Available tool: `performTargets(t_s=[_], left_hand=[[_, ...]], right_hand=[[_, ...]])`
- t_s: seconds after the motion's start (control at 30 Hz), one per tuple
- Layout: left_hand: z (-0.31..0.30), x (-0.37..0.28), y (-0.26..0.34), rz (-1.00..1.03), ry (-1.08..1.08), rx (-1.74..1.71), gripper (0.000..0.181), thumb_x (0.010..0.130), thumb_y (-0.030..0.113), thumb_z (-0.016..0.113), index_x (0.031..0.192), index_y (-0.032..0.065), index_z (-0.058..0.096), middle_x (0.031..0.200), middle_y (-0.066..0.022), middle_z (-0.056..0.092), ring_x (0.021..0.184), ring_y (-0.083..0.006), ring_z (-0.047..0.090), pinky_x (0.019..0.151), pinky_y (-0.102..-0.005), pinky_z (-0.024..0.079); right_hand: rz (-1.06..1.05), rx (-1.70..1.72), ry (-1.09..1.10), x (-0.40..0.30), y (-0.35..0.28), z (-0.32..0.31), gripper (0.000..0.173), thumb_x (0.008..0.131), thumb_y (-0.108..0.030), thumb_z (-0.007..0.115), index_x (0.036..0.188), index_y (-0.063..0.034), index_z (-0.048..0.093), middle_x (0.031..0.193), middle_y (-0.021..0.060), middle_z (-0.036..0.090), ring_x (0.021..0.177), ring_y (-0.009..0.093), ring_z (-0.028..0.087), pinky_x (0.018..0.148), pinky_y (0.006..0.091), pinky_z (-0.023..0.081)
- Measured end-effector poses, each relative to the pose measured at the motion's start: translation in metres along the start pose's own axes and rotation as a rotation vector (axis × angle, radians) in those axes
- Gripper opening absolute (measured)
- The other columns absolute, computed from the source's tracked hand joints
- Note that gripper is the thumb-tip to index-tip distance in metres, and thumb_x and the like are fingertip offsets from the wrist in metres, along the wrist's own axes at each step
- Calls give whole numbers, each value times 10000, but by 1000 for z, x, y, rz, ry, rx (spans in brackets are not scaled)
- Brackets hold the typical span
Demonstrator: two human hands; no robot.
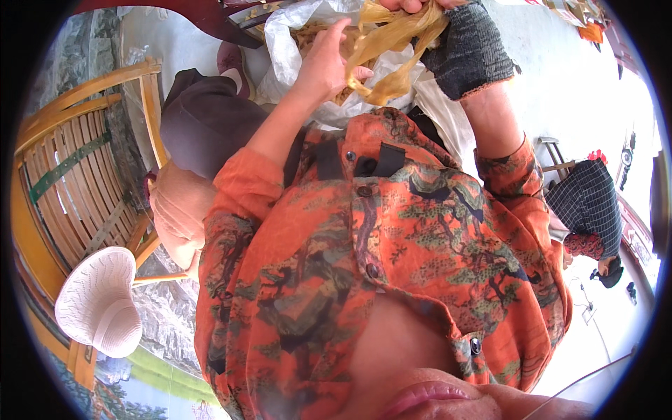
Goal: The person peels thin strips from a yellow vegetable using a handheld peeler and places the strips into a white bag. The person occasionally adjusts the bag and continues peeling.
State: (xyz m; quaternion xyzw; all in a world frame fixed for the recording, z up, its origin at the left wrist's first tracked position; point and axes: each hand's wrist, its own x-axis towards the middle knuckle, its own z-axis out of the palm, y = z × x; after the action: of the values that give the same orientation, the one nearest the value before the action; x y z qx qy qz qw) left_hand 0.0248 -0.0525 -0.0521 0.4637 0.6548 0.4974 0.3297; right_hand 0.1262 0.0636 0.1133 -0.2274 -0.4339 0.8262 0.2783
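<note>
My left hand (328, 65), bare, is over a white plastic bag (283, 47), its fingers apart beside hanging yellow-brown strips (391, 44) of a thin, crinkled material. Whether the thumb touches a strip is unclear. My right hand (464, 52), in a dark knitted fingerless glove, holds the upper part of these strips at the top edge of the view; its fingertips are partly cut off. More yellow-brown material (315, 34) lies inside the open bag.
At the left are a slatted wooden chair (79, 178), a pale wide-brimmed hat (100, 310) and a seated person in dark trousers (210, 123), close to my left arm. A dark red curved surface (168, 10) is at the top left. Another person in checked clothing (590, 199) bends at the far right.
</note>
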Motion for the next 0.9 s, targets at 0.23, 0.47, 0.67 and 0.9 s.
performTargets(t_s=[0.23, 0.47, 0.67, 0.9], left_hand=[[0, -7, -20, -240, -85, 342, 400, 718, 129, 600, 1089, 64, 464, 1018, -133, 560, 925, -294, 558, 769, -366, 449], [21, -2, -37, -365, -216, 60, 358, 855, 360, 490, 836, 12, 573, 789, -137, 624, 742, -277, 612, 668, -358, 473], [16, 0, -10, -751, -443, -212, 621, 861, 573, 393, 941, -19, 563, 769, -110, 617, 594, -153, 610, 534, -265, 488], [11, -8, -3, -709, -413, -784, 562, 848, 537, 474, 1084, 28, 508, 917, -112, 606, 743, -176, 622, 614, -257, 514]], right_hand=[[59, 269, -29, 1, -28, -21, 221, 900, -277, 491, 771, -99, 468, 652, 5, 491, 641, 152, 509, 628, 281, 453], [-14, 272, -90, -2, -51, -38, 233, 934, -295, 410, 805, -110, 468, 676, -15, 471, 655, 118, 486, 617, 250, 440], [-40, 271, -170, -17, -44, -13, 229, 946, -267, 365, 768, -143, 440, 693, -17, 445, 673, 110, 444, 735, 266, 391], [-19, 471, -266, -30, -34, 11, 275, 903, -280, 468, 679, -146, 380, 585, -36, 379, 613, 131, 385, 723, 274, 352]])
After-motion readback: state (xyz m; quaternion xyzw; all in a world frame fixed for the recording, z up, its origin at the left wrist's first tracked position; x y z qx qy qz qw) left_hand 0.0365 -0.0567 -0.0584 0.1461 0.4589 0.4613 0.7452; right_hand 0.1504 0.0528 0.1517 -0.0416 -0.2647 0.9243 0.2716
